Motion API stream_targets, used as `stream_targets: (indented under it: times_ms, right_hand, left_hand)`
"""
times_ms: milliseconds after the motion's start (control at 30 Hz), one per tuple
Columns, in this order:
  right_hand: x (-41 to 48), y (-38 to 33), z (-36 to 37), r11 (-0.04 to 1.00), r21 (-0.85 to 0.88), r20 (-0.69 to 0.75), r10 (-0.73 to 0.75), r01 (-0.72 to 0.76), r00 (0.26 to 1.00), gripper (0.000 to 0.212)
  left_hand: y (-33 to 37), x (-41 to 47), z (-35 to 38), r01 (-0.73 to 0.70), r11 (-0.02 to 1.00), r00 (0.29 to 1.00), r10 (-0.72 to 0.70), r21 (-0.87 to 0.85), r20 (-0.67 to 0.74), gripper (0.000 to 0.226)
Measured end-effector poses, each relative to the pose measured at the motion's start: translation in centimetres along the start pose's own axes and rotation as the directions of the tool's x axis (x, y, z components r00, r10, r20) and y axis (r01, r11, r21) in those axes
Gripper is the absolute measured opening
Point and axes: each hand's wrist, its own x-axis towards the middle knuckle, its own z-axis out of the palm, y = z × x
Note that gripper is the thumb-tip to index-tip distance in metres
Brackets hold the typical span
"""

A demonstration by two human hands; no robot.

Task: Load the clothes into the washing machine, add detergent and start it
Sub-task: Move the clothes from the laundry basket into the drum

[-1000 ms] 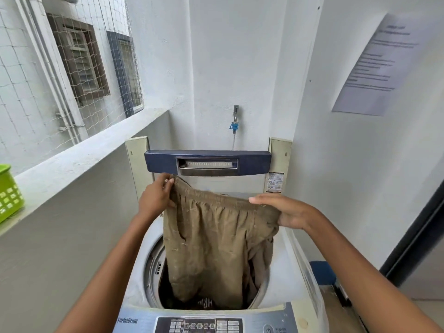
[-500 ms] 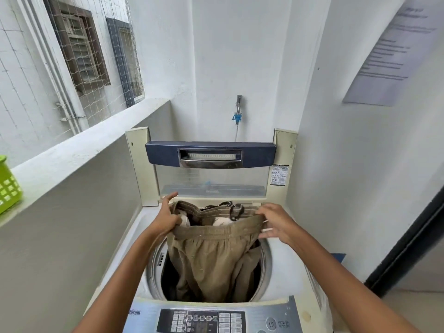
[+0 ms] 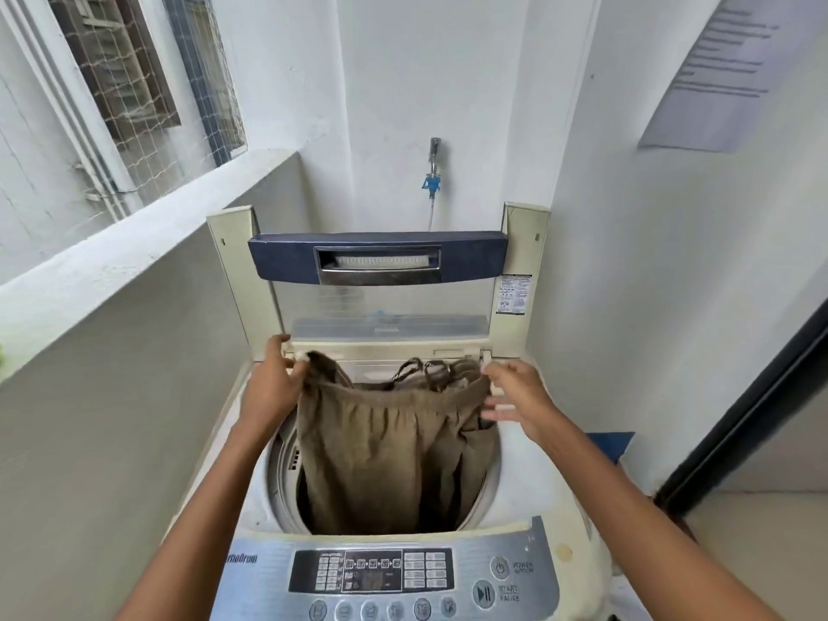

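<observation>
Head view: washer (image 3: 533, 508) at frame centre, lid (image 3: 381, 257) raised upright. Brown shorts (image 3: 381, 450) hang into the drum opening, waistband above the rim. Left hand (image 3: 273, 387) grips the waistband's left corner. Right hand (image 3: 519, 401) at the right corner, fingers spread and released. Control panel (image 3: 385, 571) at lower frame.
</observation>
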Motion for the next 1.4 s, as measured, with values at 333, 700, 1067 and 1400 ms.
stream_targets:
  times_ms: [333,700,1067,1400]
  right_hand:
    - [-1.2,5.6,-8.5,0.991,0.009,0.191,0.127,-0.131,0.973,0.009]
    - [-3.3,16.4,-28.9,0.874,0.382,-0.224,0.403,-0.301,0.887,0.019]
    - [-2.1,38.1,-44.1,0.697,0.455,-0.345,0.712,-0.555,0.611,0.013]
    - [5.4,61.1,-42.5,0.744,-0.161,-0.188,0.622,-0.649,0.76,0.019]
  left_hand:
    - [5.4,-4.4,7.9,-0.233,0.972,0.802,0.188,0.008,0.567,0.015]
    - [22.6,-18.6,27.5,-0.269,0.906,0.466,0.42,-0.328,0.778,0.02]
    - [18.5,-30.8,55.6,0.034,0.997,0.069,-0.076,0.074,0.995,0.018]
    - [-0.3,-35.3,73.5,-0.055,0.863,0.229,-0.478,0.502,0.848,0.031]
